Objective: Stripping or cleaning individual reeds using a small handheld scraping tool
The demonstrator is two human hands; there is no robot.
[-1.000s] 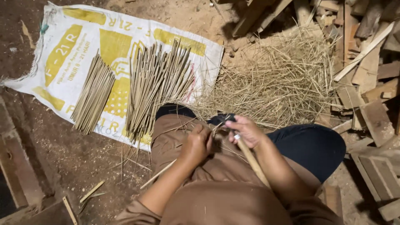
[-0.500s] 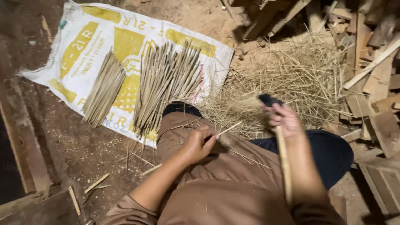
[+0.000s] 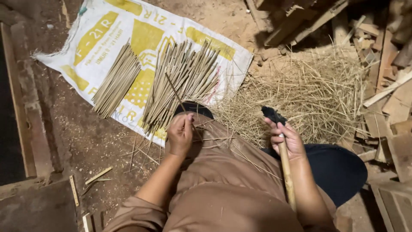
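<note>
Pinching a thin bamboo stick (image 3: 176,93) between fingertips, the left hand (image 3: 180,134) is sitting just below centre of the frame, over the raised knee in brown cloth, with the stick slanting up and to the left from the fingers over the larger bundle. Right of centre, the right hand (image 3: 286,139) is closing fully around the pale wooden handle of a knife (image 3: 281,148), whose dark blade is pointing up toward the straw while the handle is running down along the forearm.

Above the left hand, a fanned bundle of split sticks (image 3: 180,83) is lying on a white and yellow woven sack (image 3: 103,30), and a tighter, smaller bundle (image 3: 116,81) is lying beside it, further left on the same sack. The sack is spreading over the upper left of the frame on a packed dirt floor (image 3: 86,146) scattered with slivers. A heap of dry straw-like shavings (image 3: 309,92) is filling the upper right middle, touching the sack's edge. Offcuts of rough wood (image 3: 382,56) are piling up along the right edge and top, and dark planks (image 3: 17,107) are running down the left edge.
</note>
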